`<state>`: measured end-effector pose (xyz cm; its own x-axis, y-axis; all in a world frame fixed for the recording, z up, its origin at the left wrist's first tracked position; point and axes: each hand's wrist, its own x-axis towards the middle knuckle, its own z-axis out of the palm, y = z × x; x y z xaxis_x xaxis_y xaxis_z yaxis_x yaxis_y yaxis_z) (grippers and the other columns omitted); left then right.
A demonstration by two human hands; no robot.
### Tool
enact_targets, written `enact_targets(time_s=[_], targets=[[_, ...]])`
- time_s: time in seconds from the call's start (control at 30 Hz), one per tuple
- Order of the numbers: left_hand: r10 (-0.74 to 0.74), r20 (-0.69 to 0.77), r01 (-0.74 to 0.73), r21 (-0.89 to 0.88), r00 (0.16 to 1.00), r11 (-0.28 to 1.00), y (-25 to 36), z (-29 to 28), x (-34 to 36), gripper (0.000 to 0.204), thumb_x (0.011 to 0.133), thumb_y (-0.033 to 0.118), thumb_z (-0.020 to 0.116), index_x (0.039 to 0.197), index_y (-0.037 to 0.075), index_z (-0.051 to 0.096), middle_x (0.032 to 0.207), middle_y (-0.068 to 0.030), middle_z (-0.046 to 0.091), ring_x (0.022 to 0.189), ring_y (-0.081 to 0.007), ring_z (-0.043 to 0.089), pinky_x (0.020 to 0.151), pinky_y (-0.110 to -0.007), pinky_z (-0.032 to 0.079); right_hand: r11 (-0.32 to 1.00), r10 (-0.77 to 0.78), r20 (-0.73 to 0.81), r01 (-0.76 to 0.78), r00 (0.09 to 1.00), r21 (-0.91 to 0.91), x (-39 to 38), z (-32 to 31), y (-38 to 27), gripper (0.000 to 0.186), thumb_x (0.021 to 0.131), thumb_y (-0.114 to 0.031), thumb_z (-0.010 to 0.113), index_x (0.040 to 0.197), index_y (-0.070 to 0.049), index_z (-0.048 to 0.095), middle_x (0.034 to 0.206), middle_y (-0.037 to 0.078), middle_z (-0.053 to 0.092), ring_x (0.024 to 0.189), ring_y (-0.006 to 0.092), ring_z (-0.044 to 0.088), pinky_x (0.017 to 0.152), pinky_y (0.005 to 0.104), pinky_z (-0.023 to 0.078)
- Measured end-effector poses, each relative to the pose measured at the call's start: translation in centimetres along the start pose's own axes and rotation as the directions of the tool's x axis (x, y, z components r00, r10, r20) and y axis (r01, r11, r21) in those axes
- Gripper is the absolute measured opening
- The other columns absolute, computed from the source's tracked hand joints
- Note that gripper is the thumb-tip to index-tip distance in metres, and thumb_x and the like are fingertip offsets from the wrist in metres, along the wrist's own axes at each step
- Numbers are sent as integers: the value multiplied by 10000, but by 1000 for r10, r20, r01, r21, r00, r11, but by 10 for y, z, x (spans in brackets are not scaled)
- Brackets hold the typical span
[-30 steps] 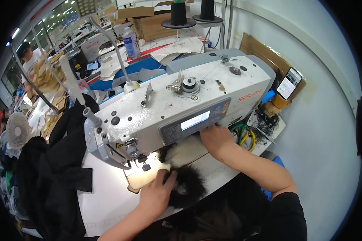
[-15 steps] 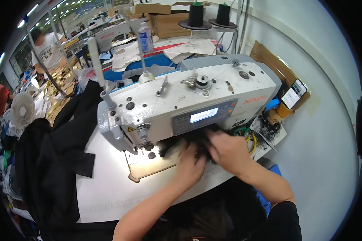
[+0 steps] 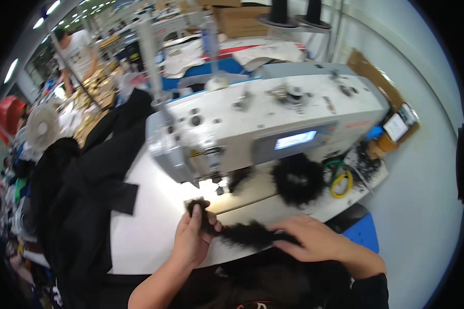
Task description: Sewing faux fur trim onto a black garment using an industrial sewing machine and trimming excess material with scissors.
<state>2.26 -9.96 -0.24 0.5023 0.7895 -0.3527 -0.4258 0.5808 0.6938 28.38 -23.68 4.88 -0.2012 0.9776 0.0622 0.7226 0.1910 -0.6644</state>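
Note:
My left hand (image 3: 191,239) is closed on one end of a fluffy black fur strip (image 3: 242,234), in front of the sewing machine's lit needle area (image 3: 219,188). My right hand (image 3: 307,239) grips the strip's other end, stretching it sideways over the white table (image 3: 149,247). A round black fur piece (image 3: 288,190) lies under the arm of the white sewing machine (image 3: 252,118), behind my right hand, with another dark tuft near the needle. The picture is somewhat blurred.
Black fabric (image 3: 87,195) drapes over the left. A white fan (image 3: 41,127) and a co-worker (image 3: 80,56) among piled materials are at back left. Yellow-handled scissors (image 3: 341,185), a phone (image 3: 396,127) and a wall (image 3: 428,190) are at right. Thread cones (image 3: 279,13) stand behind.
Both hands have come back from under the machine toward me and now stretch a fur strip between them. The round fur piece has moved from the front of the table to under the machine arm.

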Motion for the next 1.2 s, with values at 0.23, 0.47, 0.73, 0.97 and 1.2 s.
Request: enact_targets(time_s=[0.23, 0.47, 0.73, 0.97, 1.2], targets=[[56, 28, -61, 219, 998, 974, 16, -30, -15, 351, 1111, 265, 498, 1313, -4, 599, 896, -57, 592, 844, -181, 614, 814, -305, 508, 530, 301, 258, -386, 918, 756, 2, 10, 21, 324, 795, -75, 878, 1029, -34, 657, 933, 35, 691, 859, 153, 705, 719, 327, 570], [113, 14, -105, 482, 994, 870, 39, -34, -21, 380, 1104, 256, 526, 1374, 1, 611, 820, -6, 570, 749, -108, 580, 715, -262, 476, -121, 268, 49, -17, 962, 993, 27, 60, 20, 373, 834, 23, 756, 1143, -110, 595, 1105, 78, 642, 838, 220, 629, 654, 386, 490], [104, 211, -230, 754, 972, 616, 57, -43, -24, 398, 1097, 90, 467, 1483, 13, 523, 947, -76, 654, 781, -115, 618, 794, -267, 511, -36, 483, 136, -136, 865, 990, 73, 65, 3, 320, 981, -62, 677, 1298, -87, 644, 1197, 48, 697, 1040, 197, 672, 854, 371, 550], [124, 192, -229, 842, 973, 489, 64, -28, 8, 336, 1002, 35, 615, 1321, 22, 509, 883, -159, 727, 796, -221, 734, 742, -339, 546, 928, 208, -152, -146, 966, 344, 116, 47, -5, 194, 931, -165, 745, 1066, -26, 735, 760, 122, 692, 681, 182, 657, 640, 330, 515], [296, 634, -616, 771, 715, -162, 59, -39, 43, 262, 811, -24, 693, 1052, 76, 701, 951, -98, 650, 815, -301, 651, 722, -390, 526, 949, -113, -136, 66, 984, -308, 138, 60, 9, 298, 790, -147, 660, 1078, -86, 704, 892, 125, 705, 883, 337, 681, 759, 495, 538]])
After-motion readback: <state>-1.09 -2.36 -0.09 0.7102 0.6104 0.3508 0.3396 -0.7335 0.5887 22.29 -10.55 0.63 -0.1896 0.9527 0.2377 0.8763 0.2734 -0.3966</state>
